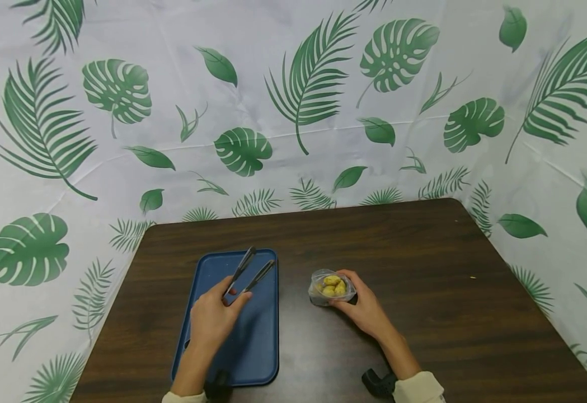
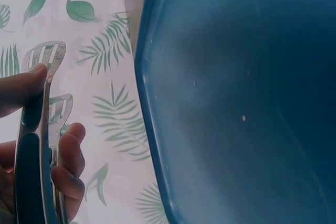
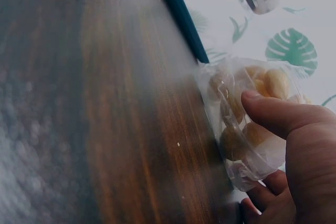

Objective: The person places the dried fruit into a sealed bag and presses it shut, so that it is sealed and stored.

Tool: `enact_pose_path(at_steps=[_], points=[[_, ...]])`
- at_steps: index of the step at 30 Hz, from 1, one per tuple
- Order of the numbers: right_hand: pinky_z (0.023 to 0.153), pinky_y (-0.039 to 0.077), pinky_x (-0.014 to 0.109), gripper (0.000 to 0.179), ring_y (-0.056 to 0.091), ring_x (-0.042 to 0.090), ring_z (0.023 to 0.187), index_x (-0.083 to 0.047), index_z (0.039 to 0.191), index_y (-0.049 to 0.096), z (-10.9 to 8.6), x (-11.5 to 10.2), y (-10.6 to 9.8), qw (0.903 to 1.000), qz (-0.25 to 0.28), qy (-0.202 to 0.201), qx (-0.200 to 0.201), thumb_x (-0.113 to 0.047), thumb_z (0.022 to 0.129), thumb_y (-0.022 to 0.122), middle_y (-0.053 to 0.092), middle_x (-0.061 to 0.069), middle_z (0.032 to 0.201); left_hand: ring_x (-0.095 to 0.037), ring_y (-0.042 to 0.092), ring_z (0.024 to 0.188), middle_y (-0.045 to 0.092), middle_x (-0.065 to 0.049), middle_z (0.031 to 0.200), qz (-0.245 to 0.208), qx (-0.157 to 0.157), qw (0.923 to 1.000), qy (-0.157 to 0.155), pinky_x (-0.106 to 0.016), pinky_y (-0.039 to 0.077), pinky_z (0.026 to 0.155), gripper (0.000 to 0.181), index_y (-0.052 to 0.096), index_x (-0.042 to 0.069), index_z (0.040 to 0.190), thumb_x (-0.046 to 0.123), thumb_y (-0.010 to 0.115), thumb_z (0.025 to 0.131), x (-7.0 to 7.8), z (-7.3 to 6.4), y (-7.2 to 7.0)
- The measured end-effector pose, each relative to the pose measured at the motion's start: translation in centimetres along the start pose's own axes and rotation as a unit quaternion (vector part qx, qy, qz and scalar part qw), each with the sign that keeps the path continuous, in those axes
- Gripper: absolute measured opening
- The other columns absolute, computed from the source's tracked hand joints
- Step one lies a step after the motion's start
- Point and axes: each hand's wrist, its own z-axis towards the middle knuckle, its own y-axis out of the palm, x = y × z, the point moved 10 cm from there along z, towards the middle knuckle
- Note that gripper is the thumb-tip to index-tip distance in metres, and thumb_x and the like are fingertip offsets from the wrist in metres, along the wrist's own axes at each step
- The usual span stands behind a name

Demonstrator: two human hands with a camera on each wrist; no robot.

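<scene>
My left hand [image 1: 216, 313] grips a pair of metal tongs [image 2: 32, 177] with dark handle grips and slotted tips. The tongs' two arms are spread apart over the blue tray [image 1: 253, 358], with nothing between the tips. To the right of the tray, my right hand [image 1: 365, 305] holds a clear plastic bag [image 1: 317, 295] by its side, thumb in front. Several small yellowish, rounded pieces [image 1: 332, 284] sit inside the bag, whose mouth faces up. In the right wrist view the thumb presses the bag [image 3: 231, 169] against the pieces.
The dark wood table [image 1: 424, 252] backs onto a white cloth with green leaf prints [image 1: 243, 151]. A black strap-like object [image 1: 377, 383] is by the right wrist. Small pale specks dot the tray, and a tiny yellow bit [image 1: 472, 277] lies at the table's right.
</scene>
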Motion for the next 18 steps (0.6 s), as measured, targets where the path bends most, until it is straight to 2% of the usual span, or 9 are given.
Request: enact_pose_path(at_steps=[10, 14, 18], points=[[0.107, 0.042, 0.061, 0.067, 0.058, 0.030, 0.130, -0.027, 0.143, 0.052, 0.0, -0.1, -0.1, 1.0000, -0.003, -0.003, 0.004, -0.034, 0.086, 0.086, 0.062, 0.006, 0.141, -0.008, 0.052, 0.054, 0.075, -0.002, 0.079, 0.020, 0.023, 0.9995, -0.008, -0.033, 0.042, 0.055, 0.053, 0.072, 0.008, 0.125, 0.039, 0.085, 0.085, -1.5, 0.0, -1.4], [0.107, 0.042, 0.061, 0.066, 0.058, 0.030, 0.130, -0.028, 0.142, 0.052, 0.0, -0.1, -0.1, 1.0000, -0.004, -0.005, 0.004, -0.033, 0.085, 0.086, 0.062, 0.006, 0.141, -0.009, 0.057, 0.057, 0.078, -0.004, 0.087, 0.020, 0.020, 0.9994, -0.021, -0.035, 0.045, 0.057, 0.057, 0.070, 0.006, 0.130, 0.040, 0.084, 0.086, -2.1, 0.0, -1.9], [0.107, 0.042, 0.060, 0.067, 0.058, 0.031, 0.130, -0.027, 0.143, 0.052, 0.0, -0.2, -0.1, 1.0000, -0.003, -0.006, 0.003, -0.033, 0.085, 0.086, 0.062, 0.006, 0.141, -0.009, 0.059, 0.059, 0.078, -0.004, 0.087, 0.026, 0.012, 0.9992, -0.028, -0.035, 0.045, 0.056, 0.058, 0.070, 0.005, 0.130, 0.042, 0.083, 0.087, -2.5, 0.1, -2.5]])
